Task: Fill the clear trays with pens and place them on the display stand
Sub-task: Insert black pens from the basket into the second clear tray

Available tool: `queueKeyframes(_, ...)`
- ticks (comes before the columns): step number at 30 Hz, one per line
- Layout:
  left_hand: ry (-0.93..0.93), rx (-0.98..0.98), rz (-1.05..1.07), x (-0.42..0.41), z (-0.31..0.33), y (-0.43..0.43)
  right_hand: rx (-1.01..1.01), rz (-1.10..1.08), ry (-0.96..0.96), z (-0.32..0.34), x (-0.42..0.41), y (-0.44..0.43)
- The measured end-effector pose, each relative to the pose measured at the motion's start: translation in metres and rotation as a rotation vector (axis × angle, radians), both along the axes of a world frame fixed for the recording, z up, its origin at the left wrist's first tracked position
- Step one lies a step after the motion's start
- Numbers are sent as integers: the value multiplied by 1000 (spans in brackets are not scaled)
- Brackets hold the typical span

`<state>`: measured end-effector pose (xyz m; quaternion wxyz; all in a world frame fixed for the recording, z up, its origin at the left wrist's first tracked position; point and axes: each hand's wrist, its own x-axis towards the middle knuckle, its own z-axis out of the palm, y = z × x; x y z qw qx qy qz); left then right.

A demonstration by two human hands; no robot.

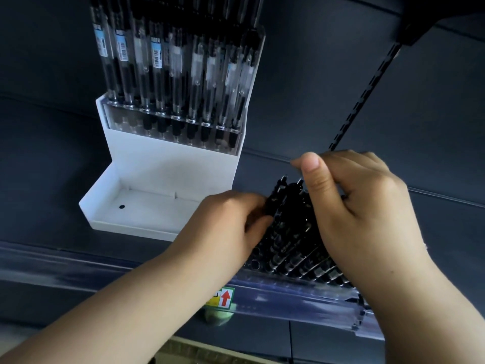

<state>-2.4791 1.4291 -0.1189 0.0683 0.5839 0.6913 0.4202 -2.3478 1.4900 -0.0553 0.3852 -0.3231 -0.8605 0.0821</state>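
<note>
On the dark shelf (52,153) a white display stand (147,164) is seen, one filled tray (175,119) already set in its upper tier. Just to its right a second clear tray (301,292) is being loaded, so filling is judged the step in hand. The tilted black pens (288,232) are pinched by the left hand (225,222) and clasped by the right hand (359,206), fingers curled over their tops. Seating the pens, then lifting this tray to the stand's lower tier, is called for.

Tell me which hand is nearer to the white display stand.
Left. The left hand grips the pens just beside the base of the white display stand; the right hand holds the same pens from their far side, farther off.
</note>
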Motion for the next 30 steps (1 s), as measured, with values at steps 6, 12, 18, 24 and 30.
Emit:
queueKeyframes(6, 64, -5, -3, 2, -1, 3, -10, 0, -5, -2, 0, 0)
queueKeyframes(12, 102, -65, 18, -4, -8, -1, 34, 3, -44, 1, 1, -3)
queueKeyframes(18, 279, 48, 57, -4, 3, -30, 166, 31, -36, 1, 15, -26)
queueKeyframes(24, 648, -58, 17, 16, 6, -72, 231, 160, -59, -37, 42, -78)
queueKeyframes(30, 692, -251, -40, 33, -29, -122, 21, 149, -122, -88, 68, -115)
